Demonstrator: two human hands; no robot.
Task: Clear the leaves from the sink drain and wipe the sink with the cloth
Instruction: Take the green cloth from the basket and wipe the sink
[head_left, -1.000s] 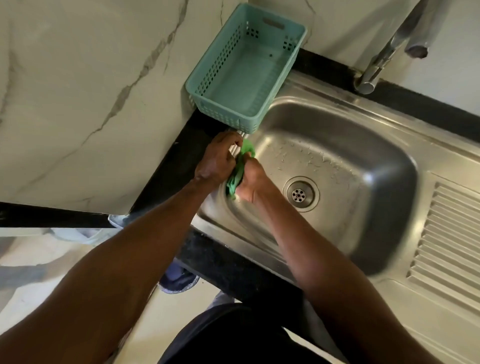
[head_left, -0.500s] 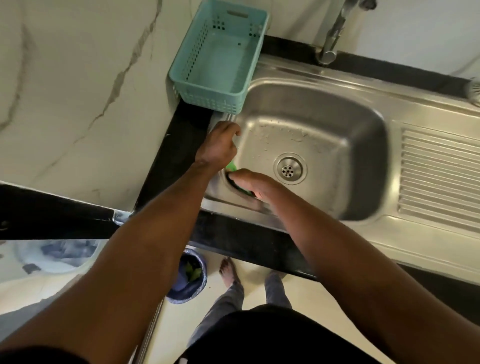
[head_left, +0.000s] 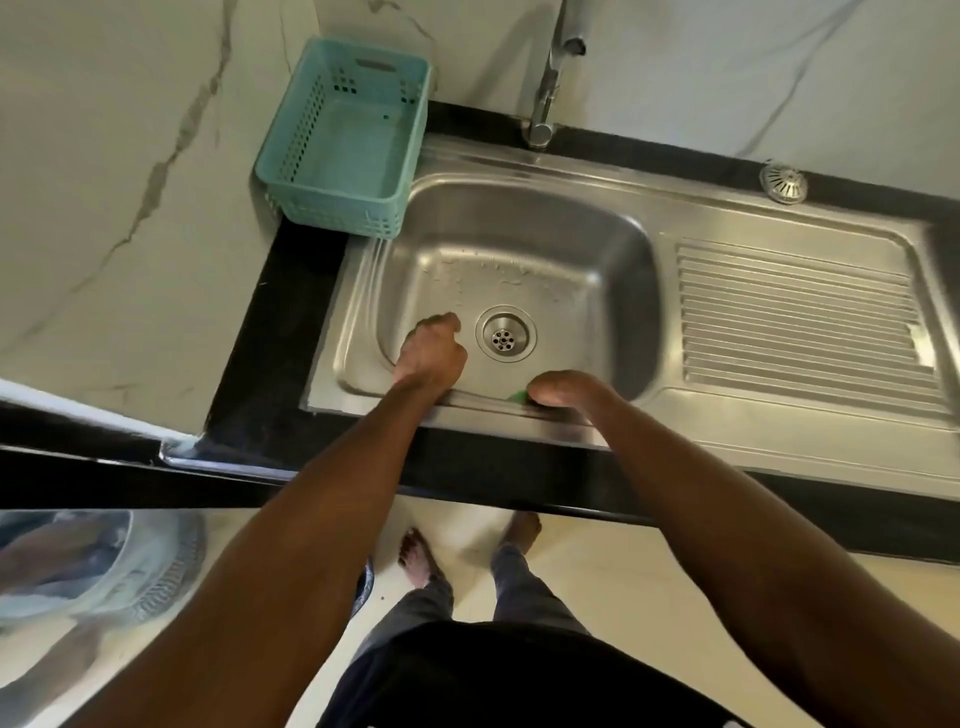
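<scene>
Green cloth under right hand, grip unclear; left hand curled, empty.

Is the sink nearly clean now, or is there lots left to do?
Nearly. Done: the drain shows no leaves. In hand: the right hand presses the green cloth against the sink's near wall, while the left hand, curled, rests inside the basin. Left: water droplets on the basin's far side suggest more wiping there.
</scene>
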